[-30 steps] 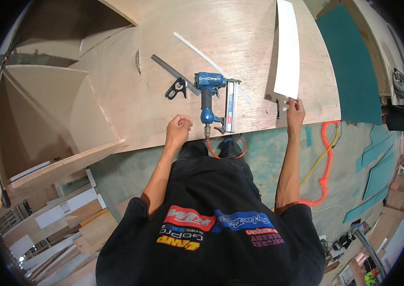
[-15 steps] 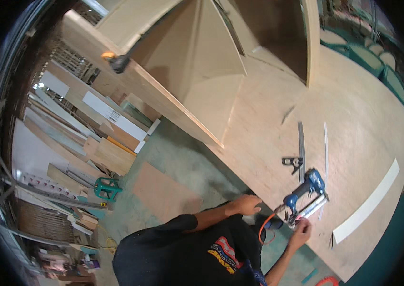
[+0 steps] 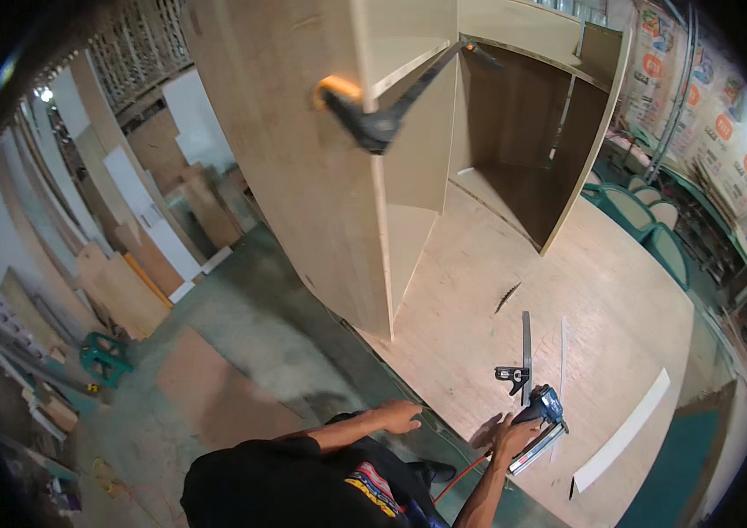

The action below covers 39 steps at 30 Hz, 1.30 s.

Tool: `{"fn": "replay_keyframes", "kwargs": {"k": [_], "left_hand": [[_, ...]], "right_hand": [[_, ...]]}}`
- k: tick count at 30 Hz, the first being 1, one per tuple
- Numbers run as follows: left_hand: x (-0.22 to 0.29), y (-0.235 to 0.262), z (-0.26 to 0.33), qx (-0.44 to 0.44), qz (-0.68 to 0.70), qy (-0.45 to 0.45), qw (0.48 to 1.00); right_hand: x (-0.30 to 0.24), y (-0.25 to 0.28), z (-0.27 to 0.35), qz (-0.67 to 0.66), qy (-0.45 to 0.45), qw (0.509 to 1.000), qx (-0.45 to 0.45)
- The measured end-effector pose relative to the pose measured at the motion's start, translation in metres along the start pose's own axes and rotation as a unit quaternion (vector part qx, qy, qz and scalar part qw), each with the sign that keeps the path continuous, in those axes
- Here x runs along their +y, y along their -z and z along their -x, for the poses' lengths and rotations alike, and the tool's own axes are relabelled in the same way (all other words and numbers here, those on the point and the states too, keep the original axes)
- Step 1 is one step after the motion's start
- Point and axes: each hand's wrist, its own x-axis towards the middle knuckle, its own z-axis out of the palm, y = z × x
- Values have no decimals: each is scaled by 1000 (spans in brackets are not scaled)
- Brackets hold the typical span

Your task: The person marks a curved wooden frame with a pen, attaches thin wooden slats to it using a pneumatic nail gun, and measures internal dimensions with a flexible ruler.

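Nail gun [image 3: 547, 403], one, blue-bodied, with a long silver magazine [image 3: 539, 449]: at the near edge of the worktop [image 3: 444, 326]; resting there or slightly lifted, not possible to tell. Probable handling: fairly heavy for its size, stiff, hard-shelled, hardly fragile; bare metal perhaps slippery, dark handle [image 3: 527, 413] likely surer. Best hold: by the handle, full grasp, with allowance for some drag from the orange-red hose [image 3: 459, 476], one. Hands, two: right hand [image 3: 517, 435] closed around the handle; left hand [image 3: 400, 416] open, empty, fingers loosely extended, by the near edge. Combination square [image 3: 511, 377], one, black head on a grey blade, just beside the gun. Narrow white strip [image 3: 564, 365], one, partly behind the gun; wide white strip [image 3: 624, 431], one, to the right; both presumably light, the wide one perhaps flexible and best taken by its edges. Dark slender piece [image 3: 572, 487], one, at the wide strip's near end, kind unclear. Clamp [image 3: 378, 129], one, black with an orange end, on a wooden cabinet [image 3: 294, 176], one. Stool [image 3: 105, 358], one, green, on the floor [image 3: 254, 286].
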Motion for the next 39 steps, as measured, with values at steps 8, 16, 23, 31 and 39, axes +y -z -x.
{"fn": "replay_keyframes", "kwargs": {"k": [8, 16, 23, 31, 39], "left_hand": [[-86, 84, 63, 109, 78, -142, 981], [-236, 108, 157, 178, 141, -53, 973], [-268, 126, 210, 216, 166, -25, 962], [-124, 227, 231, 282, 302, -228, 882], [-99, 257, 278, 219, 357, -337, 843]], "right_hand": [[37, -36, -50, 128, -55, 986, 96], [-134, 48, 89, -71, 55, 995, 51], [-259, 186, 261, -440, 239, 865, -1], [-310, 154, 364, -476, 233, 848, -19], [-387, 168, 411, -591, 167, 788, 33]]}}
